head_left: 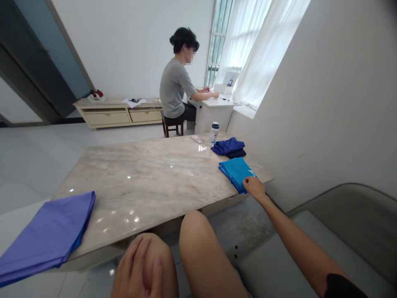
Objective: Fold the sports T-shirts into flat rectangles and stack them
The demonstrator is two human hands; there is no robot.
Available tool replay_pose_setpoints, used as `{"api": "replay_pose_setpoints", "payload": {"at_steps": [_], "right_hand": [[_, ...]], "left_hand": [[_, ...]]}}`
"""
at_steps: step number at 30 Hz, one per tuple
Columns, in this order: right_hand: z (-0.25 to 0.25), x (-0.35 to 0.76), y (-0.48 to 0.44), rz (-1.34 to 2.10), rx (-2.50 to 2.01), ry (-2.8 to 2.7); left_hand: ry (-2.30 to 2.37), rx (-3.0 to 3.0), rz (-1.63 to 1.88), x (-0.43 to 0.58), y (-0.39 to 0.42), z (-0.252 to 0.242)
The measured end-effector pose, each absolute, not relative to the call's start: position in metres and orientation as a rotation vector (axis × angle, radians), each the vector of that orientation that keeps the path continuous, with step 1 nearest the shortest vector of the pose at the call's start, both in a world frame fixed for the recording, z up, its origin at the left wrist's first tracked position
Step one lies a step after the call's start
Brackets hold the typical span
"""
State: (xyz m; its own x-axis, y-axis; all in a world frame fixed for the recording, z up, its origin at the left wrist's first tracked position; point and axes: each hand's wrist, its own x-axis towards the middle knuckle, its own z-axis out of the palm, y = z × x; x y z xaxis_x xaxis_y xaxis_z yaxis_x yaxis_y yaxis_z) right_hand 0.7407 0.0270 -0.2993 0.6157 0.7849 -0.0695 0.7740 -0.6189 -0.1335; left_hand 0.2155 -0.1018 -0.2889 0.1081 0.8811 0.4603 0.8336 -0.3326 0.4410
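A stack of bright blue folded cloth (234, 170) with a white print lies at the right end of the marble table. My right hand (254, 188) is at its near right corner, fingers closed in a pinch on the cloth's edge. The fingertips are partly hidden by the hand. My left hand (136, 269) lies over my left knee, fingers stretched and holding nothing. Beyond the bright blue stack is a crumpled dark blue cloth (228, 146). Purple folded cloth (46, 231), with blue showing beneath, hangs partly over the table's left edge.
The marble table (139, 169) also bears a clear bottle (214, 133) with a dark cap and a small pinkish item (197, 139). A grey sofa (297, 248) and a wall stand at right. Beyond, a person (176, 87) sits at a white desk (214, 109).
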Motion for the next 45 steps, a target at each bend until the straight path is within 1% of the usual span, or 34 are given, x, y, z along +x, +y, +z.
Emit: {"api": "replay_pose_setpoints", "payload": {"at_steps": [5,15,28,38,45], "right_hand": [[-0.301,0.739,0.027,0.319,-2.587,-1.485],[-0.309,0.740,0.020,0.314,-2.572,-1.420],[-0.319,0.753,0.006,0.333,-2.462,-1.411],[-0.323,0.742,0.008,0.319,-2.523,-1.381],[-0.325,0.729,0.009,0.244,-2.580,-1.355]], "left_hand": [[1.823,2.310,1.066,0.232,-0.109,-0.277],[1.929,2.330,1.103,0.232,-0.108,-0.270],[1.902,2.317,1.126,0.230,-0.112,-0.267],[1.883,2.316,1.108,0.232,-0.112,-0.266],[1.902,2.282,1.094,0.232,-0.112,-0.263]]}}
